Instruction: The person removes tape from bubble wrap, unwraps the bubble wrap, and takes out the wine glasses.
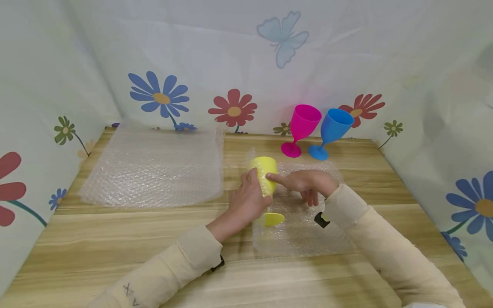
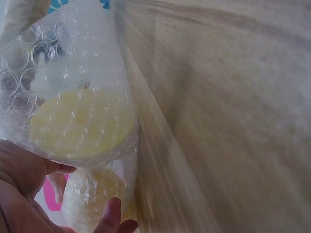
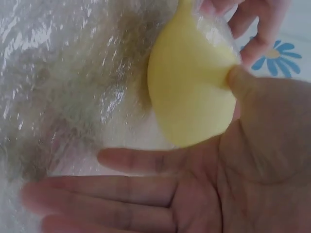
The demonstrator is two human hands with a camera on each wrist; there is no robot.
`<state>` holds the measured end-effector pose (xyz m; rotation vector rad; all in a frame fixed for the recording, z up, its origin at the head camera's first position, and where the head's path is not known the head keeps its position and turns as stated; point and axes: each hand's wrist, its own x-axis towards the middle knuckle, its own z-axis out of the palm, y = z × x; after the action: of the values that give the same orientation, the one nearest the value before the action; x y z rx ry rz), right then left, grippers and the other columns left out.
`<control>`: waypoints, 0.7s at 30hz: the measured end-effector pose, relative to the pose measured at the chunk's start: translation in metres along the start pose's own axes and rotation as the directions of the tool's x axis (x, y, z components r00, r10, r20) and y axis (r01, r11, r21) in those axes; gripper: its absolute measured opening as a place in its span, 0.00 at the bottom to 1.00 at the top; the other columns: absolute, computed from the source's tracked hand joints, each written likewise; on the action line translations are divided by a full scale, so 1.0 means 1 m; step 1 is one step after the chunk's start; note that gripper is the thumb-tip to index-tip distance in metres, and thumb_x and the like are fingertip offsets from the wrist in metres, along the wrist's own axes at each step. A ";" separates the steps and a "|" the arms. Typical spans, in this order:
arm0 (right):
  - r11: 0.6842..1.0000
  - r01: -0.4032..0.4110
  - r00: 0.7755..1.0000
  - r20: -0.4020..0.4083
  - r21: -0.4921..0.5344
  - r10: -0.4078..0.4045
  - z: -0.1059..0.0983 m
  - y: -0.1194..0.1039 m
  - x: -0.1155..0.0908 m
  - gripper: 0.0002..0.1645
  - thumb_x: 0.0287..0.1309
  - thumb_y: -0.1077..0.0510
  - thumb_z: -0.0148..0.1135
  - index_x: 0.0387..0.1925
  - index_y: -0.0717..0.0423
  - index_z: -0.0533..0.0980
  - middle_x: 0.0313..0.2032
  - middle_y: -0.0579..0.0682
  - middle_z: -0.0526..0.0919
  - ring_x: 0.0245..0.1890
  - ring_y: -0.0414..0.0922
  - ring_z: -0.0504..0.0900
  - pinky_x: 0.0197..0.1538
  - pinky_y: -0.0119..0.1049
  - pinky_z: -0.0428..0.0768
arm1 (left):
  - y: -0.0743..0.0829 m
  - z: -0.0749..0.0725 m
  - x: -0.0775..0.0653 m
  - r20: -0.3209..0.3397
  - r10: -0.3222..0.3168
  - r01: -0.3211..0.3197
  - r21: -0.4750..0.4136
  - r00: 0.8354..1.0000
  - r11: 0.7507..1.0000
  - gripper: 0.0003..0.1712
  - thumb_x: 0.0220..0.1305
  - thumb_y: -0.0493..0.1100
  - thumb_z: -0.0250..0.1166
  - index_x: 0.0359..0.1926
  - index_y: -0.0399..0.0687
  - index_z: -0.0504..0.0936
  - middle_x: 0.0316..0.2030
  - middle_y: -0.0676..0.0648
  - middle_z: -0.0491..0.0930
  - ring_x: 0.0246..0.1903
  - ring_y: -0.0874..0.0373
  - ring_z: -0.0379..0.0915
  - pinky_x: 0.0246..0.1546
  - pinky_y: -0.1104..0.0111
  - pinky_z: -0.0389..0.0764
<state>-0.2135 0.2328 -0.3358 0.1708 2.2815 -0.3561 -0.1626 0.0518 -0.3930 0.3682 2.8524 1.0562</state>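
Note:
A yellow plastic goblet [image 1: 264, 164] lies tilted over a small bubble wrap sheet [image 1: 304, 237], with its round foot toward me. My left hand [image 1: 248, 197] grips the bowl from the left through the sheet's folded-over edge. In the left wrist view, the foot [image 2: 82, 125] shows through the clear bubbles. From the right, my right hand [image 1: 304, 183] presses its thumb against the bowl. The right wrist view shows that thumb [image 3: 240, 80] on the wrap edge at the bowl, while the other fingers [image 3: 107, 194] extend straight over the sheet.
Behind the small sheet stand a pink goblet [image 1: 304, 122] and a blue goblet [image 1: 335, 126], side by side. A larger stack of bubble wrap [image 1: 158, 171] lies at the back left of the wooden table [image 1: 154, 226]. Flower-printed cloth [image 1: 200, 51] hangs behind and at both sides.

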 end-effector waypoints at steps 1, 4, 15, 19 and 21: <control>1.000 0.019 1.000 -0.023 -0.009 -0.019 0.002 0.000 0.001 0.73 0.51 0.07 0.34 0.72 0.64 0.64 0.49 0.67 0.81 0.32 0.57 0.87 0.35 0.49 0.87 | 0.000 0.000 0.000 0.003 0.000 0.000 -0.006 1.000 1.000 0.52 0.58 0.47 0.75 0.74 0.36 0.56 0.66 0.32 0.66 0.46 0.39 0.80 0.40 0.50 0.82; 0.993 0.116 0.988 -0.103 -0.013 -0.117 0.009 0.003 0.006 0.62 0.58 0.11 0.35 0.52 0.64 0.74 0.32 0.58 0.80 0.25 0.51 0.83 0.32 0.46 0.86 | -0.001 0.001 -0.001 0.012 0.000 0.000 -0.020 1.000 1.000 0.53 0.58 0.46 0.75 0.76 0.36 0.55 0.67 0.32 0.66 0.50 0.38 0.79 0.44 0.48 0.82; 0.815 0.375 0.926 -0.150 0.442 -0.345 0.026 0.010 0.029 0.40 0.70 0.29 0.55 0.39 0.65 0.81 0.33 0.60 0.86 0.27 0.49 0.85 0.35 0.44 0.87 | -0.012 -0.007 -0.002 0.058 0.004 0.007 -0.184 0.998 0.983 0.52 0.60 0.42 0.71 0.78 0.35 0.52 0.72 0.30 0.58 0.62 0.36 0.70 0.63 0.48 0.74; 0.748 0.358 0.931 -0.157 0.558 -0.328 0.031 0.010 0.034 0.36 0.67 0.32 0.62 0.42 0.65 0.82 0.33 0.62 0.87 0.26 0.49 0.87 0.35 0.44 0.88 | -0.010 -0.012 -0.004 0.087 -0.042 0.062 -0.239 0.995 0.969 0.52 0.61 0.45 0.70 0.80 0.40 0.53 0.71 0.28 0.57 0.59 0.36 0.71 0.59 0.46 0.76; 0.718 0.356 0.931 -0.162 0.598 -0.327 0.033 0.009 0.034 0.34 0.67 0.35 0.64 0.42 0.66 0.81 0.31 0.62 0.86 0.25 0.49 0.87 0.35 0.44 0.88 | -0.008 -0.015 -0.005 0.107 -0.061 0.086 -0.253 0.992 0.964 0.52 0.62 0.48 0.69 0.80 0.42 0.53 0.72 0.28 0.56 0.59 0.36 0.71 0.59 0.46 0.76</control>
<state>-0.2107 0.2313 -0.3839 0.0817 2.1503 -1.3194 -0.1619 0.0353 -0.3875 0.2819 2.5787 1.3327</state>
